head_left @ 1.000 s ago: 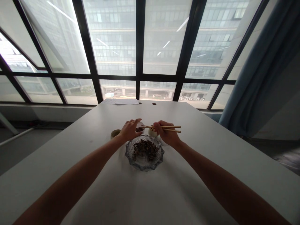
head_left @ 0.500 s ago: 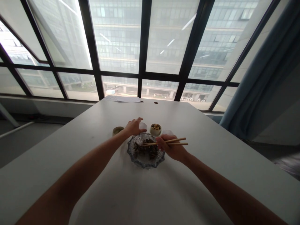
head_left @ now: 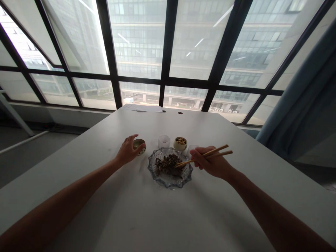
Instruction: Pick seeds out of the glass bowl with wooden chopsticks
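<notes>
Stretching away to a wall of dark-framed windows [head_left: 141,42], the pale grey table [head_left: 162,217] carries everything at its middle. A blue curtain [head_left: 307,98] hangs at the right; an office building shows through the glass. Sheets of paper [head_left: 144,108] lie at the table's far edge, their print too small to read. The right hand [head_left: 210,163] has its grip closed on chopsticks [head_left: 185,162], whose tips rest among dark seeds [head_left: 166,163] in a glass dish [head_left: 170,182]. The left hand [head_left: 127,151], grip open, touches a small bowl [head_left: 139,146] left of the dish. A clear cup [head_left: 164,141] and a bowl of nuts [head_left: 181,143] stand just beyond.
</notes>
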`<state>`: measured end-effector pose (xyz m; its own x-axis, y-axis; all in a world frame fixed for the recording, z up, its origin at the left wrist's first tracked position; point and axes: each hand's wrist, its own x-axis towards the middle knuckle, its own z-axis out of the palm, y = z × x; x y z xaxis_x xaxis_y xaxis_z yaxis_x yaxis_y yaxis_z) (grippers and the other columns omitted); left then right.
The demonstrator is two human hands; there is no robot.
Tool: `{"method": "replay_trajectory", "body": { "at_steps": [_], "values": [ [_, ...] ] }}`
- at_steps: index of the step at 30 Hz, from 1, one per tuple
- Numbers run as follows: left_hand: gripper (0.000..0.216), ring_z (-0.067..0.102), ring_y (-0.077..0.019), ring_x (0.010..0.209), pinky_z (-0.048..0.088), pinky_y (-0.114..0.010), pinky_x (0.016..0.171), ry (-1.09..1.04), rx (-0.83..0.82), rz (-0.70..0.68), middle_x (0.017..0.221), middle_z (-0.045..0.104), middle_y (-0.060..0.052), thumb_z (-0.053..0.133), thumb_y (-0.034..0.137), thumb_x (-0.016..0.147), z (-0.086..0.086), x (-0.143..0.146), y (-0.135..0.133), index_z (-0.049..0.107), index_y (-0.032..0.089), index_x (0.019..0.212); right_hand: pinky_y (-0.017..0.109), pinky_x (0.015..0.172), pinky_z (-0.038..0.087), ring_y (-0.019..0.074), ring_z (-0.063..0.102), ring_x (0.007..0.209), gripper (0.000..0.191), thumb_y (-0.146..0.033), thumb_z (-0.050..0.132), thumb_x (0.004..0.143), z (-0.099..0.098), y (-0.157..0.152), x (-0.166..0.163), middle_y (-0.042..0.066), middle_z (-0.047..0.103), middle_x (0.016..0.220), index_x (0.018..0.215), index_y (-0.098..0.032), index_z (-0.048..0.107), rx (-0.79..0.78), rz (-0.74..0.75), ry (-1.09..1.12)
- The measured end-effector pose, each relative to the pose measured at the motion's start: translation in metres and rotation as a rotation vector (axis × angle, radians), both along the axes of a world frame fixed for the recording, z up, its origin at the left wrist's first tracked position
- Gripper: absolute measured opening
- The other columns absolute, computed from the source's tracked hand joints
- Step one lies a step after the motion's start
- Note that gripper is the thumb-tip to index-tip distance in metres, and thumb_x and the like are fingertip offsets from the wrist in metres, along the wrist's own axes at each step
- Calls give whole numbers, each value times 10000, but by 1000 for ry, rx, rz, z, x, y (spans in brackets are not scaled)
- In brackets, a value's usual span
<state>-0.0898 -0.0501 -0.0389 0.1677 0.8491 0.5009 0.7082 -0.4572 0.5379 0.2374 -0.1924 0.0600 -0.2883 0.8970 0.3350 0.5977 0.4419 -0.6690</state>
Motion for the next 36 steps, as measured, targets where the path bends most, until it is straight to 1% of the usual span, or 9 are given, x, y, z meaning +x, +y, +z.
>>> {"method": "replay_trajectory", "body": {
  "at_steps": [4,7,9,12,18,27,31,33,36],
  "values": [
    [772,591,-317,1232,470,-510,1041,-162,-88,-22,1385,569,-202,605,670,806,-16,1,0,436,170,1369,225,401,436,122,554,407,608,-666,466,941,-9,7,-1,40,619,496,637,-166,632,110,-98,102],
    [814,652,-299,1133,495,-516,1006,-196,-124,-50,1306,631,-179,651,659,780,-20,1,-1,403,188,1395,221,375,417,115,532,379,609,-672,474,935,-10,7,3,35,612,480,653,-163,652,149,-162,177],
    [840,673,-295,1082,514,-514,977,-191,-140,-51,1231,670,-164,676,655,761,-20,0,-2,397,191,1404,218,364,407,112,523,368,602,-672,494,926,-8,6,5,30,601,464,642,-165,653,130,-154,173],
    [864,679,-293,1068,530,-499,960,-182,-158,-43,1181,688,-158,690,649,746,-17,1,-3,394,180,1408,219,362,408,111,521,362,594,-673,518,913,-7,4,5,30,602,457,618,-172,643,90,-116,135],
    [866,681,-287,1070,538,-479,956,-177,-178,-35,1176,690,-157,691,641,742,-13,2,-6,397,168,1405,224,382,440,124,556,393,574,-669,535,905,-10,4,0,45,641,495,624,-180,640,35,-101,84],
    [859,687,-289,1049,540,-480,949,-167,-185,-27,1161,695,-164,683,639,748,-11,3,-7,405,154,1400,211,391,441,115,561,395,563,-644,506,935,-16,6,0,36,633,504,639,-178,621,22,-58,75],
    [863,685,-290,1061,533,-478,960,-163,-185,-29,1178,692,-165,680,642,749,-11,2,-7,402,153,1403,205,369,427,109,546,375,584,-687,536,896,-15,7,2,36,628,488,641,-172,638,-7,-98,153],
    [881,683,-296,1074,531,-476,962,-160,-191,-22,1184,692,-167,683,650,741,-11,2,-7,397,149,1406,208,346,416,112,536,352,599,-724,561,855,-13,10,4,35,621,470,644,-170,647,-18,-162,233],
    [903,681,-317,1081,533,-472,952,-137,-212,35,1178,695,-170,698,681,703,-9,2,-8,431,143,1377,215,302,390,117,512,308,618,-765,594,796,-11,16,10,33,603,432,631,-172,645,-32,-271,361]
  ]
}}
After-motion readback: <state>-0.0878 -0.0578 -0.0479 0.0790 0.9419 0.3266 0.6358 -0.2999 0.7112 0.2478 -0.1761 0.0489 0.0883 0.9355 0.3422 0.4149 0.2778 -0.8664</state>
